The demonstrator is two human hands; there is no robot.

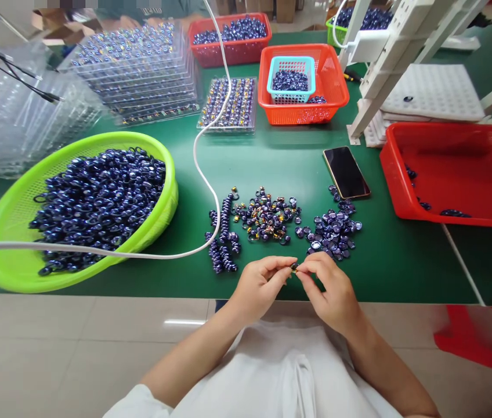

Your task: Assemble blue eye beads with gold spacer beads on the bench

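My left hand (258, 285) and my right hand (333, 290) meet at the table's front edge, thumbs and forefingers pinched together. Between their fingertips is a small dark and gold metallic piece (294, 266), mostly covered by the fingers. Just beyond lies a loose pile of dark-blue and gold ring-like pieces (267, 215). Flat dark-blue caps (335, 232) are heaped near my right hand. Left of the middle pile, dark-blue rings stand stacked in short rows (225, 244).
A green basket (170, 191) full of dark-blue rings sits left, with a white cable (200, 165) crossing over it. A phone (347, 172) and red bin (455, 219) lie right. Farther back are stacked clear trays (141, 87), an orange basket (337, 87) and a white metal post (372, 96).
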